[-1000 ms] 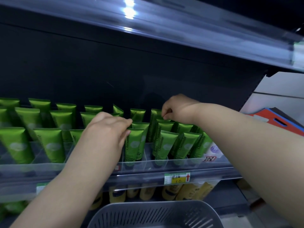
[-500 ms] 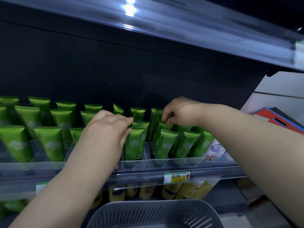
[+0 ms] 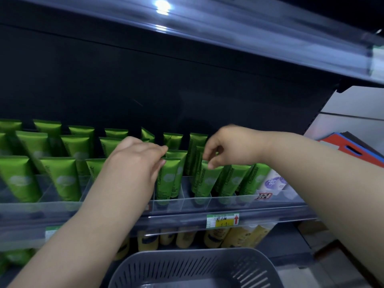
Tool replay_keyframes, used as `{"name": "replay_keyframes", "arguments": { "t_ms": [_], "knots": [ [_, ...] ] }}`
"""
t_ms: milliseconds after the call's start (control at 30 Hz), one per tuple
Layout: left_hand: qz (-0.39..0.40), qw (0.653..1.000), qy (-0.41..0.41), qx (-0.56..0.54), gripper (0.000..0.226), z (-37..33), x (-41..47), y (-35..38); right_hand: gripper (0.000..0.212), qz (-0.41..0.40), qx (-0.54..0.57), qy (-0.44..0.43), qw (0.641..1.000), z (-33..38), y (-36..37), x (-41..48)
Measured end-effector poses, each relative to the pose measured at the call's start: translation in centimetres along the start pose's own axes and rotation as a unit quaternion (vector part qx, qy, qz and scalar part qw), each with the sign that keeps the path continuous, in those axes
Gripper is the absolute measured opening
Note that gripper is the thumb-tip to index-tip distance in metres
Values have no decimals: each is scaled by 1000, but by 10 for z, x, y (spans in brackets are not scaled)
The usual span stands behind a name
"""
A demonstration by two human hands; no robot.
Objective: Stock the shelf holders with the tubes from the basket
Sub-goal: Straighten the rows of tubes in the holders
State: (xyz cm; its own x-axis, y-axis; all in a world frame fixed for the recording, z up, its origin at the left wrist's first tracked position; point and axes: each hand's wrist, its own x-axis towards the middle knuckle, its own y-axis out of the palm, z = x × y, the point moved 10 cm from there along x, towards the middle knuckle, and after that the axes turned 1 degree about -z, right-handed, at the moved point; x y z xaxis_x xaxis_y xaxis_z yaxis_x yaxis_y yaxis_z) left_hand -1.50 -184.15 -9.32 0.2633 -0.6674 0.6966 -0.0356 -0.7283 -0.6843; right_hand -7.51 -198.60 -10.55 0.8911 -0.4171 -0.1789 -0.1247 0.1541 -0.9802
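Rows of green tubes [image 3: 62,177] stand in the clear shelf holders [image 3: 245,201] across the shelf. My left hand [image 3: 135,163] reaches in at the middle, its straight fingers touching the top edges of two green tubes [image 3: 169,179]. Just to the right, my right hand [image 3: 226,148] is curled above the front tube [image 3: 205,181] of the neighbouring row and pinches its top edge between thumb and fingertips. The grey slotted basket [image 3: 207,254] is below the shelf at the bottom centre; the part of its inside that shows holds no tubes.
The upper shelf's clear lip [image 3: 228,38] overhangs the shelf. A price label [image 3: 223,220] is on the shelf's front rail. Yellow tubes [image 3: 216,235] stand on the shelf below. A white and purple tube [image 3: 274,181] ends the green rows. A red and blue object [image 3: 349,148] lies at right.
My right hand has moved forward and down from a tube further back to the front tube of that row. My left hand has barely moved.
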Motion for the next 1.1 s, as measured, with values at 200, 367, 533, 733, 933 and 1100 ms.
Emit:
{"name": "replay_keyframes", "arguments": {
  "t_ms": [200, 367, 533, 733, 933, 1100],
  "knots": [
    [-4, 1000, 1, -4, 26, -3, -1, 1, 21, 18, -22, 3, 1000, -2, 8, -7],
    [-4, 1000, 2, 0, 26, -2, 0, 2, 23, 22, -26, 5, 999, -1, 9, -6],
    [-5, 1000, -3, -1, 27, 1, 0, 2, 27, 27, -26, 16, 999, -1, 9, -4],
    [-6, 1000, -7, -2, 26, 4, 1, 0, 23, -2, -20, -5, 1000, 8, 1, 1],
    [-7, 1000, -12, 9, 26, 12, 2, 0, 20, -103, 8, -69, 992, 45, -15, 13],
    [-11, 1000, -13, 9, 27, 17, 2, -2, 25, -86, -12, -68, 994, 64, 2, 23]
  ]
}}
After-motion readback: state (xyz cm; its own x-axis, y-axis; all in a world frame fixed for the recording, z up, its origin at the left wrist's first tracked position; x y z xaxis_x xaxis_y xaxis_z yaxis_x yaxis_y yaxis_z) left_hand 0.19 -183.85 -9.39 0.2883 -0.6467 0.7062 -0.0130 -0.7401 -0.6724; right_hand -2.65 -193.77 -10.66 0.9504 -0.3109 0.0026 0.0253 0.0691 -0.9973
